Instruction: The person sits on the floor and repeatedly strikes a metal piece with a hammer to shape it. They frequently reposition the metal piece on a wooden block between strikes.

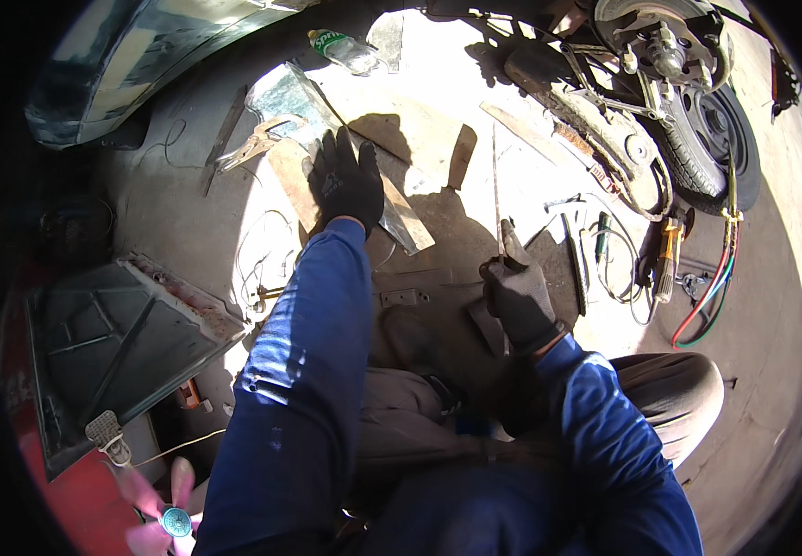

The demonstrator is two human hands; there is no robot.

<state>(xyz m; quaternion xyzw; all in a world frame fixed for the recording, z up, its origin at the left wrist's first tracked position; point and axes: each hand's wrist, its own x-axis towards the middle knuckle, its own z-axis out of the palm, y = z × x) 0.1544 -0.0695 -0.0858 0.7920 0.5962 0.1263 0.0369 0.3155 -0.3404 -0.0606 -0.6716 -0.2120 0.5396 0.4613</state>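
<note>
My left hand, in a black glove, lies with its fingers spread over a piece of bent sheet metal on the floor. Locking pliers grip the edge of that metal just left of the fingers. A brownish flat strip runs beneath the hand. My gloved right hand is closed round a long thin rod, which points away from me. Between the hands, a dark flat blade-like piece lies farther off. A small plate with holes is on the floor nearer my knees.
At right are a hammer, a screwdriver, a yellow-handled brush and red and green hoses. Beyond stand a wheel and a suspension arm. A dark panel, pink fan and plastic bottle lie leftward.
</note>
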